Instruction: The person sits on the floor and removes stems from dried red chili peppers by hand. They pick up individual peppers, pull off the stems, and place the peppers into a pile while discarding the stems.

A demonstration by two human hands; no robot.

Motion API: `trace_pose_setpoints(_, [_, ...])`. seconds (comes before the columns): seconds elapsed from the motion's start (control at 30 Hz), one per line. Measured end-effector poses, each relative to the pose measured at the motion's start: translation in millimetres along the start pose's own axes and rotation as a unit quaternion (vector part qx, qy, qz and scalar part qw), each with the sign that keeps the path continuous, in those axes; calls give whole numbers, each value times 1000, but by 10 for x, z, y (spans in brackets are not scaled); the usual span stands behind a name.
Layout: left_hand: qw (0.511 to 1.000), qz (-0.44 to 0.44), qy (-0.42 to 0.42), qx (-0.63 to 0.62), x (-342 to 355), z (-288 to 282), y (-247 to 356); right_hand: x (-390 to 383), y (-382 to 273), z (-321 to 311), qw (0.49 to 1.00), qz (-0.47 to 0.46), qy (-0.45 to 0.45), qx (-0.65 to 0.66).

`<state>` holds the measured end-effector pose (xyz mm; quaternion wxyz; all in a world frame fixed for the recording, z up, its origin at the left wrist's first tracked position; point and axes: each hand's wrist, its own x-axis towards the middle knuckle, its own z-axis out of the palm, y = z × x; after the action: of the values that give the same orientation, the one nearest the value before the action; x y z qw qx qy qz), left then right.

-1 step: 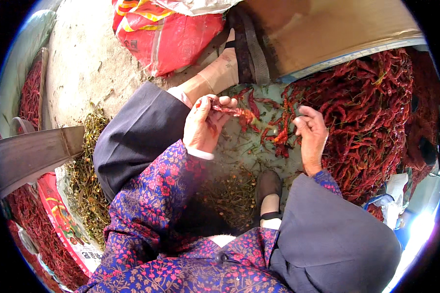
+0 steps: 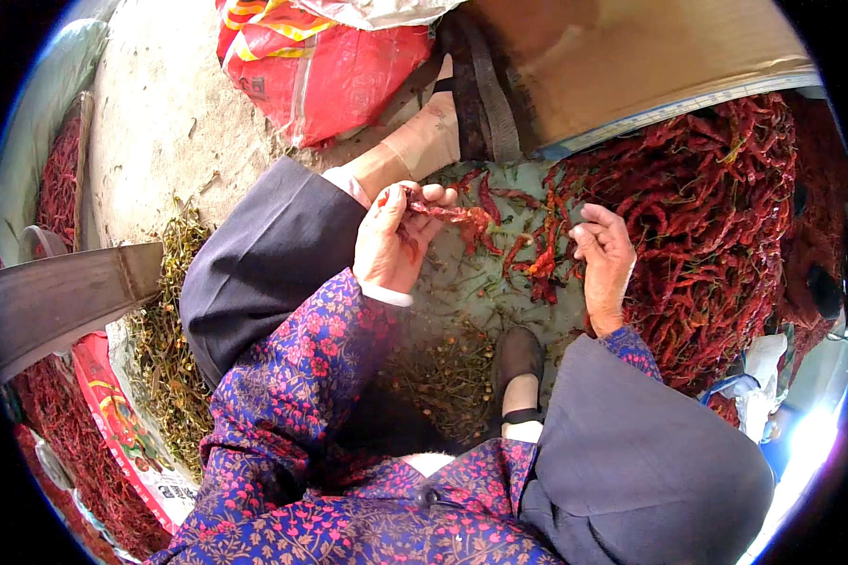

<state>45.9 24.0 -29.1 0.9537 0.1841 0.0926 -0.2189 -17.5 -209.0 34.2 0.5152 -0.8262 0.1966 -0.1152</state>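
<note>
In my left hand [image 2: 391, 250], closed fingers grip a small bunch of wrinkled dried red chillies [image 2: 457, 215] whose ends stick out to the right. My right hand [image 2: 608, 264] hovers a short way off, fingers loosely curled, thumb and fingertips apart, with nothing visible between them. Just left of its fingertips, loose red chillies [image 2: 542, 259] are scattered on a pale green sheet [image 2: 513, 221]. A large heap of dried red chillies [image 2: 707, 245] rises beyond that hand on the right.
Plucked stems [image 2: 443, 377] litter the sheet between my feet, and more stems [image 2: 170, 348] pile up left of my leg. A cardboard sheet [image 2: 650, 66] borders the heap. A red sack [image 2: 334, 80] lies at the far side. A grey beam [image 2: 71, 297] juts in from the left.
My right hand has shifted very slightly to the right. Small pale green bits seen between my hands no longer show there. The left hand keeps its hold on the chillies.
</note>
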Motion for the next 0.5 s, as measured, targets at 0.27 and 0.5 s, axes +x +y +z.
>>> trace_pose_setpoints(0.27, [995,-70,45,-56,-93,146,98,-41,64,159,971,118,-194,78])
trace_pose_setpoints(0.5, [996,-32,73,-42,-56,68,35,-321,-303,507,874,238,-393,159])
